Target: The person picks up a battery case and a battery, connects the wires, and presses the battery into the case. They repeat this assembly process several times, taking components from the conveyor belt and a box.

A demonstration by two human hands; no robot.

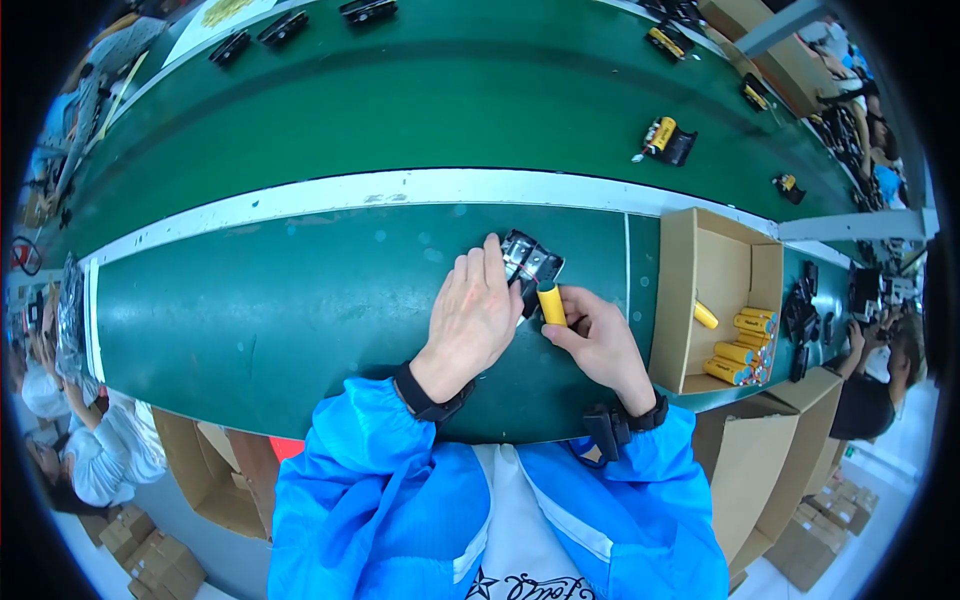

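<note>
In the middle of the green bench, a black plastic housing (532,260) lies tilted, with shiny parts and a thin red wire inside. My left hand (470,312) rests over its left side, fingers close together and thumb against it, steadying it. A yellow cylindrical battery (552,304) is pinched between the thumb and fingers of my right hand (600,338). Its upper end meets the lower right edge of the housing; whether it is seated there I cannot tell. My left hand hides part of the housing.
An open cardboard box (676,300) with several yellow batteries (735,352) stands on the right. Black parts (800,310) lie beyond it. Past the white rail (400,187), a green belt carries an opened unit (662,138) and black housings (284,28). People work on both sides.
</note>
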